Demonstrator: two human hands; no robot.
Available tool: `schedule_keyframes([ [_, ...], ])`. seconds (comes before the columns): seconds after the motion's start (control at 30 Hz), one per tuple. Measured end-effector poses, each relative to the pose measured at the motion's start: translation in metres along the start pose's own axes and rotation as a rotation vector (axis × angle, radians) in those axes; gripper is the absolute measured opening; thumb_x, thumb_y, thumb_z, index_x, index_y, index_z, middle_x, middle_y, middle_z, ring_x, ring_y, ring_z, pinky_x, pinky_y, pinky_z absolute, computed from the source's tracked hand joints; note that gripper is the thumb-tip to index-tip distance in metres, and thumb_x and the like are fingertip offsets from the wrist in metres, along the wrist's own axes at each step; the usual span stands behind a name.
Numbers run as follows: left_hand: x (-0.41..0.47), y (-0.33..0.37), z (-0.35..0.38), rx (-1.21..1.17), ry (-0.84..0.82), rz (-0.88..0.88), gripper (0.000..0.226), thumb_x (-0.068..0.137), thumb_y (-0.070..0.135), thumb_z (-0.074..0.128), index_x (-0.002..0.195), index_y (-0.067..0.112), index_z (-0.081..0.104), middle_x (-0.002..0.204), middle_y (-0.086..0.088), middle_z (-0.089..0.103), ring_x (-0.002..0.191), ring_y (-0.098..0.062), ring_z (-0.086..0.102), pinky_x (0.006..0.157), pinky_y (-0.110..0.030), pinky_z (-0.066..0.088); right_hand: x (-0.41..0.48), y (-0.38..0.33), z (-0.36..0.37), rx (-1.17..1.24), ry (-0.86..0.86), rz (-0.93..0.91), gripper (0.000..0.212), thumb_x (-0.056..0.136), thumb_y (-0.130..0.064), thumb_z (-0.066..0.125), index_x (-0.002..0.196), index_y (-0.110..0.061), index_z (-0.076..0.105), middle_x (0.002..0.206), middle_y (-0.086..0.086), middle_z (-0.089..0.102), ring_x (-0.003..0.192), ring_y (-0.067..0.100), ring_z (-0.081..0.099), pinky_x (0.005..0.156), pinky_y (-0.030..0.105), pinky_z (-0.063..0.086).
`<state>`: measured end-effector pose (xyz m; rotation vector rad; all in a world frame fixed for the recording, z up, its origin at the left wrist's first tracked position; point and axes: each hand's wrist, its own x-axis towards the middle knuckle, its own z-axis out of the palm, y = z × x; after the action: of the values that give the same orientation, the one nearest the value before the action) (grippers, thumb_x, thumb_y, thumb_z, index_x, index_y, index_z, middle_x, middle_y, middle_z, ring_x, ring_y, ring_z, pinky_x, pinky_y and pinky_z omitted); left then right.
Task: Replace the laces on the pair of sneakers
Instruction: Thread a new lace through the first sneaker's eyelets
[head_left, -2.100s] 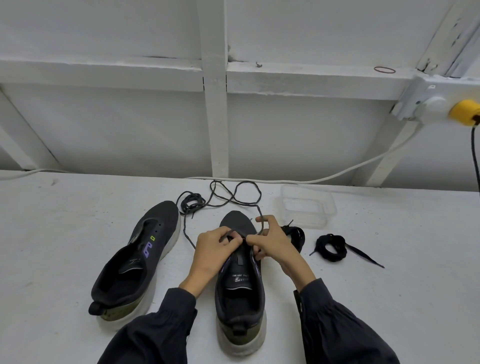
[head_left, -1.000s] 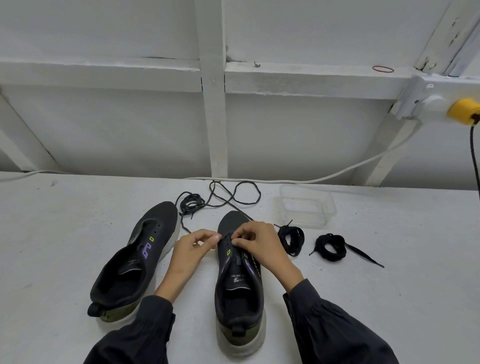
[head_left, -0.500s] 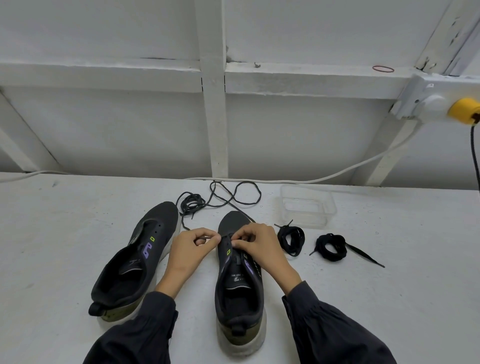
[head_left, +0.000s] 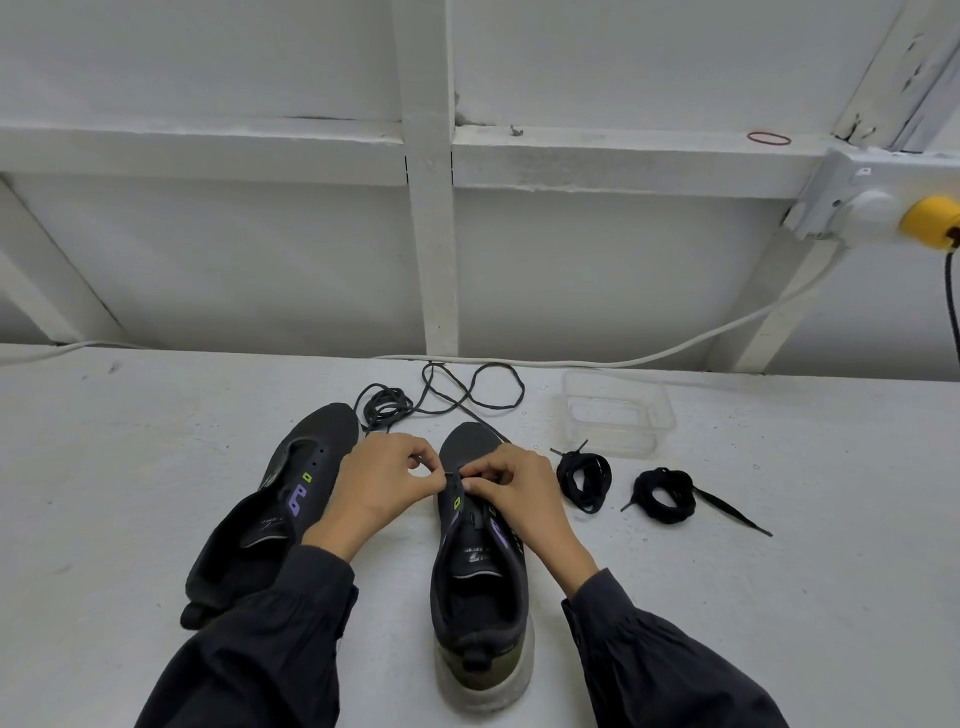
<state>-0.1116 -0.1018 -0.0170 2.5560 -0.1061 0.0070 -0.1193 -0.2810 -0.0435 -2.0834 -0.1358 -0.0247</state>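
Hands busy here: left hand (head_left: 384, 483) and right hand (head_left: 514, 491) are both pinching the thin lace (head_left: 387, 404) at the front eyelets of the middle sneaker (head_left: 478, 592). Other sneaker (head_left: 291, 499) is sitting at its 9 o'clock, coiled laces (head_left: 584, 480) at 3.

So on the worktop (head_left: 156, 467) you've got two sneakers side by side, toes pointing away: left sneaker (head_left: 291, 499) angled, right sneaker (head_left: 478, 571) straight in front. Behind their toes lies a loose lace (head_left: 457, 395), trailing to the right sneaker. Right of that shoe sit two coiled laces (head_left: 584, 480) next to each other, with a container (head_left: 615, 415) just behind them. Both hands meet over the right sneaker's front.
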Motion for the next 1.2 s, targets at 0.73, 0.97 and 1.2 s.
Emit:
schedule_keyframes([
  [0.73, 0.008, -0.009, 0.012, -0.324, -0.193, -0.048, 0.018, 0.078, 0.021, 0.081, 0.071, 0.037, 0.074, 0.078, 0.016, 0.072, 0.065, 0.008, 0.056, 0.071, -0.020, 0.045, 0.003, -0.002, 0.010, -0.386, -0.028, -0.051, 0.013, 0.087, -0.025, 0.063, 0.093, -0.023, 0.075, 0.090, -0.005, 0.062, 0.087, 0.015, 0.057, 0.069, 0.031, 0.045],
  [0.97, 0.002, -0.008, 0.018, -0.497, -0.168, -0.052, 0.014, 0.081, 0.023, 0.079, 0.094, 0.025, 0.075, 0.102, 0.001, 0.067, 0.087, -0.007, 0.060, 0.076, -0.007, 0.043, 0.011, -0.002, 0.005, -0.586, -0.178, -0.217, 0.017, 0.092, -0.028, 0.051, 0.099, -0.013, 0.056, 0.097, 0.003, 0.057, 0.087, 0.025, 0.056, 0.070, 0.037, 0.046],
  [1.2, 0.002, -0.003, 0.017, -0.434, -0.254, -0.005, 0.031, 0.071, 0.043, 0.078, 0.101, 0.044, 0.069, 0.113, 0.005, 0.059, 0.105, -0.012, 0.058, 0.099, -0.032, 0.046, 0.016, 0.011, -0.016, -0.227, -0.280, -0.243, 0.005, 0.093, -0.016, 0.057, 0.089, -0.016, 0.053, 0.080, -0.004, 0.057, 0.068, 0.011, 0.051, 0.062, 0.025, 0.041],
])
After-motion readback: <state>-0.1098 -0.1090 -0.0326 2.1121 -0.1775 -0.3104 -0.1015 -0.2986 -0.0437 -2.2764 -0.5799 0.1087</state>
